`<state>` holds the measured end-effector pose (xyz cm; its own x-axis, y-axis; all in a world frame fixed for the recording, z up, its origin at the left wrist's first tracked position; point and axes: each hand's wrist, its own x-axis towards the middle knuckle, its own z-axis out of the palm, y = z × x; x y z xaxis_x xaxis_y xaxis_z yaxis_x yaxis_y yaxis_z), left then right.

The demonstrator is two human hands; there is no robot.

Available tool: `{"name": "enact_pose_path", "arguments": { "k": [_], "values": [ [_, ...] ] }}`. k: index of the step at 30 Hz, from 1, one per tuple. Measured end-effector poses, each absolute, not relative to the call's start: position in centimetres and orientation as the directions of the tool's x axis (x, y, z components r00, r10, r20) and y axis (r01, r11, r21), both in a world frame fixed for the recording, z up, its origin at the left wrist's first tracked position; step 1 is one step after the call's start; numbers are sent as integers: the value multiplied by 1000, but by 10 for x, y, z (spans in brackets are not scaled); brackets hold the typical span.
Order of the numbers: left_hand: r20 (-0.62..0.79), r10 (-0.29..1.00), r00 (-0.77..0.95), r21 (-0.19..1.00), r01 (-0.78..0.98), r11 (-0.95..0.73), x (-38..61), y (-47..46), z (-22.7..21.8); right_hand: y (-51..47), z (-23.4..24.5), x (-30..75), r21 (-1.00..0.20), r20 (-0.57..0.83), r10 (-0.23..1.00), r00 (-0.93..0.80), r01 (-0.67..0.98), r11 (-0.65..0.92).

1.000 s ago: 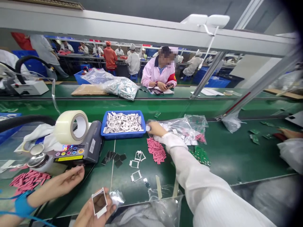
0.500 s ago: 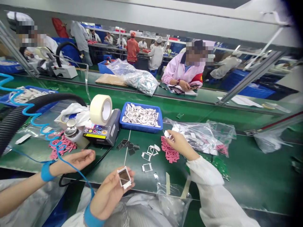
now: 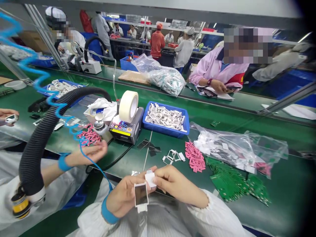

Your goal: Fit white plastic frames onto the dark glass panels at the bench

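Note:
My left hand, with a blue band at the wrist, holds a small white plastic frame fitted with a dark panel, close in front of my body. Pinched in my right hand is a thin white square piece, right beside the frame; both hands nearly meet here. Beyond them on the green bench lie several loose white frames and dark thin panels. Right of these sits a heap of pink strips. A clear bag holds white and dark pieces.
A blue bin full of white frames stands beside a tape dispenser. Green circuit boards fan out at right. At left are a co-worker's hand, a black hose, a coiled blue cord and a pump bottle.
My right hand has come from beside the pink strips to my left hand, bringing the white piece. The view has turned left, bringing another co-worker's hand into sight.

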<state>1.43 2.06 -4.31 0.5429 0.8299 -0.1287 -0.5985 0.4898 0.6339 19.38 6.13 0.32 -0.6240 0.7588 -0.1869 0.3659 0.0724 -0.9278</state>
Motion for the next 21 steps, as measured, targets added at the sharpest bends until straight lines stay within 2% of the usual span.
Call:
{"name": "enact_pose_path", "arguments": {
  "k": [8, 10, 12, 13, 15, 18, 21],
  "values": [
    [-139, 873, 468, 625, -642, 444, 8, 20, -40, 63, -4, 182, -954, -206, 792, -575, 300, -30],
    [-131, 882, 453, 626, -652, 427, 6, 20, -39, 62, -7, 180, -955, -202, 779, -594, 294, -23],
    [-119, 889, 442, 622, -665, 414, 5, 19, -40, 60, -7, 177, -927, -170, 842, -512, 372, 39],
    [-115, 891, 439, 619, -670, 410, 4, 18, -41, 59, -6, 176, -895, -111, 892, -437, 434, 101],
    [-115, 895, 430, 620, -673, 403, 3, 17, -43, 56, -4, 172, -802, 101, 936, -337, 530, 278],
    [-165, 915, 368, 653, -655, 381, 3, 15, -43, 49, -5, 165, -653, 386, 833, -398, 520, 551],
    [-221, 931, 291, 704, -613, 359, 3, 14, -43, 45, -14, 158, -559, 495, 768, -407, 527, 640]
  ]
}}
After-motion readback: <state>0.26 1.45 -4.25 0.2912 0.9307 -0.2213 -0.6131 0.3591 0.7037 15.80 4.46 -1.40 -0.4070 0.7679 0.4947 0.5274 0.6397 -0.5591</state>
